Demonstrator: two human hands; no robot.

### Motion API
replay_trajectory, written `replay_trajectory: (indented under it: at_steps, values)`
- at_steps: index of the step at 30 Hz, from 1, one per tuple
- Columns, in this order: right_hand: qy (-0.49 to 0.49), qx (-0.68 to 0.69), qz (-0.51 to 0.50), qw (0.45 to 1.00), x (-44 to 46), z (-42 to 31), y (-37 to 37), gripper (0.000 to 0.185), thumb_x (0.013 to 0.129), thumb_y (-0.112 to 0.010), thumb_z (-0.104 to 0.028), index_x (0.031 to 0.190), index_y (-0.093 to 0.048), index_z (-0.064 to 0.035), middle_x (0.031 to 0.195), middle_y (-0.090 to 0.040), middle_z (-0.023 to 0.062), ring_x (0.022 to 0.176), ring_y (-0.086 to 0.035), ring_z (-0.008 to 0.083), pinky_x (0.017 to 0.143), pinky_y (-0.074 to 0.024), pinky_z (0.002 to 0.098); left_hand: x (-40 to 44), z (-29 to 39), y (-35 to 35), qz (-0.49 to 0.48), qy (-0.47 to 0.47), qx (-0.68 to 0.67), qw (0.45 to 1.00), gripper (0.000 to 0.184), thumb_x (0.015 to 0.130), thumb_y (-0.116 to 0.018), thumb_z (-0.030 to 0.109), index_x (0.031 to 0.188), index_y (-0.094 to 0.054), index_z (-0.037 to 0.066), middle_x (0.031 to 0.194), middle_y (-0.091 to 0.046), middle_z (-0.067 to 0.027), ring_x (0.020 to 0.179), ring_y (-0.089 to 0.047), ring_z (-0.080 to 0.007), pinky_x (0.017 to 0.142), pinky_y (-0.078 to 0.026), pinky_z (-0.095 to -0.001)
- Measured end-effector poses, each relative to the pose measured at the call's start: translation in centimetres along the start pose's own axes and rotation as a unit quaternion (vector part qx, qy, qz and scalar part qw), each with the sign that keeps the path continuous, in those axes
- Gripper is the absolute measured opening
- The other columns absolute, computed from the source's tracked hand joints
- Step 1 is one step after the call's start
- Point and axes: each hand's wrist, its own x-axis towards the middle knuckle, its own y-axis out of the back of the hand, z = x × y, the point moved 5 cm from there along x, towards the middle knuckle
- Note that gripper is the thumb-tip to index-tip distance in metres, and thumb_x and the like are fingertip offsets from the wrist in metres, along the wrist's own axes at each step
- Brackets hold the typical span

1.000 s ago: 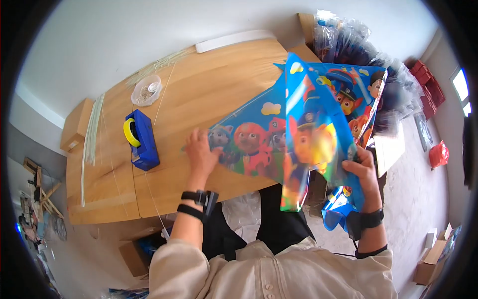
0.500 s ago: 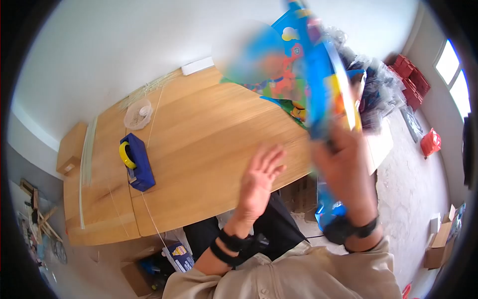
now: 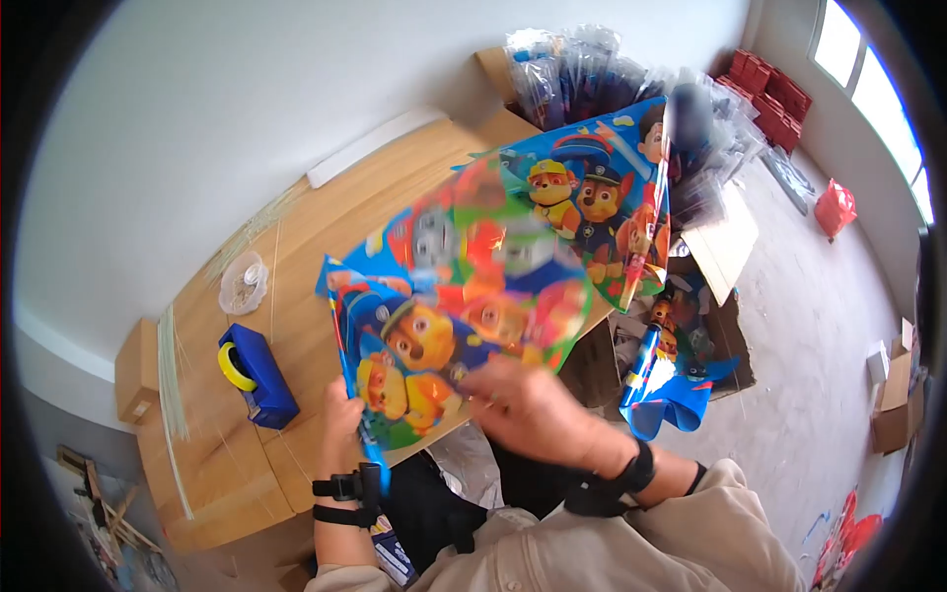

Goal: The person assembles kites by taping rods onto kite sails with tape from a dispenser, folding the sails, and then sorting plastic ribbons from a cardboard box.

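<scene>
A colourful plastic sheet (image 3: 429,335) printed with cartoon dogs spreads over the table's right part. Its left edge is a narrow blue strip, and the far right edge looks rolled. My left hand (image 3: 340,416) is closed around the left edge near its lower end. Over the front of the sheet lies my right hand (image 3: 528,407), blurred by motion, with its fingers bent against or just above the print; whether they grip it cannot be made out. The middle of the sheet is also smeared.
On the wooden table (image 3: 326,316) stand a blue tape dispenser (image 3: 264,380), a clear bowl (image 3: 244,283) and thin pale sticks (image 3: 176,385). An open carton (image 3: 730,345) with more printed sheets is at right. Plastic-wrapped bundles (image 3: 592,74) stand behind.
The sheet was raised, blurred, at my right hand; it now lies spread lower over the table. My left hand went from open to closed on its edge. My right hand moved left and down.
</scene>
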Motion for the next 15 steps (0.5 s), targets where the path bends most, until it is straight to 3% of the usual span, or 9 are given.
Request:
replay_trajectory:
  at_steps: [1,2,4,7,9,13,15]
  values:
    - [-0.026,-0.011,0.044,0.999,0.4,1.7,1.7,0.025,0.072,-0.067,-0.009,0.092,-0.058,0.0015,0.084,-0.059,0.0167,0.075,-0.058,0.0311,0.064,-0.0473,0.0352,0.2,-0.5,0.4,0.015,0.028,0.129,0.991,0.023,0.065,-0.046,-0.008,0.085,-0.055,-0.004,0.073,-0.06,-0.0185,0.071,-0.062,-0.0271,0.061,-0.045,-0.0369]
    - [-0.052,-0.02,0.086,0.995,0.7,3.6,3.5,0.025,0.071,-0.066,-0.011,0.09,-0.057,0.0014,0.084,-0.058,0.0187,0.079,-0.058,0.0338,0.066,-0.0476,0.0374,0.4,-0.5,0.4,0.011,0.03,0.131,0.991,0.023,0.065,-0.046,-0.008,0.085,-0.055,-0.004,0.073,-0.06,-0.0185,0.071,-0.062,-0.0271,0.061,-0.045,-0.0369]
    - [-0.091,-0.1,0.176,0.975,0.3,9.2,6.1,0.028,0.071,-0.066,-0.014,0.093,-0.058,0.0013,0.088,-0.058,0.0193,0.083,-0.057,0.0354,0.07,-0.0472,0.0378,0.5,-0.4,1.6,0.097,0.014,0.19,0.977,0.017,0.066,-0.046,-0.007,0.081,-0.054,-0.004,0.074,-0.058,-0.0236,0.075,-0.06,-0.035,0.064,-0.045,-0.0404]
    - [-0.158,-0.153,0.167,0.961,0.6,16.1,8.0,0.033,0.073,-0.066,-0.019,0.097,-0.057,0.0018,0.091,-0.059,0.0209,0.086,-0.057,0.0363,0.075,-0.0461,0.0391,1.7,-1.9,2.5,0.114,0.019,0.331,0.937,0.014,0.07,-0.05,-0.004,0.083,-0.054,-0.004,0.081,-0.059,-0.0266,0.082,-0.057,-0.0423,0.069,-0.045,-0.0467]
    - [-0.23,-0.136,0.193,0.944,1.2,19.5,8.3,0.041,0.073,-0.067,-0.027,0.098,-0.056,0.0043,0.096,-0.058,0.0237,0.091,-0.056,0.0362,0.079,-0.0448,0.0403,1.2,-0.9,2.6,0.117,0.055,0.367,0.921,0.016,0.07,-0.052,-0.003,0.086,-0.053,-0.004,0.083,-0.059,-0.0268,0.083,-0.057,-0.0427,0.07,-0.044,-0.0478]
    - [-0.272,-0.088,0.24,0.928,4.7,24.5,7.2,0.052,0.072,-0.069,-0.032,0.102,-0.054,0.0067,0.098,-0.058,0.0252,0.094,-0.056,0.0367,0.08,-0.0446,0.0402,0.6,-1.4,2.6,0.147,0.097,0.402,0.898,0.02,0.07,-0.057,-0.001,0.09,-0.052,-0.003,0.085,-0.059,-0.0263,0.084,-0.056,-0.0433,0.07,-0.044,-0.049]
    - [-0.372,-0.099,0.172,0.907,7.0,27.9,6.2,0.07,0.071,-0.072,-0.031,0.121,-0.043,0.0077,0.105,-0.059,0.0214,0.099,-0.057,0.0279,0.08,-0.046,0.033,0.2,-1.0,2.6,0.154,0.095,0.377,0.908,0.02,0.071,-0.057,0.0,0.09,-0.051,-0.003,0.085,-0.059,-0.0259,0.084,-0.055,-0.0434,0.07,-0.044,-0.0488]
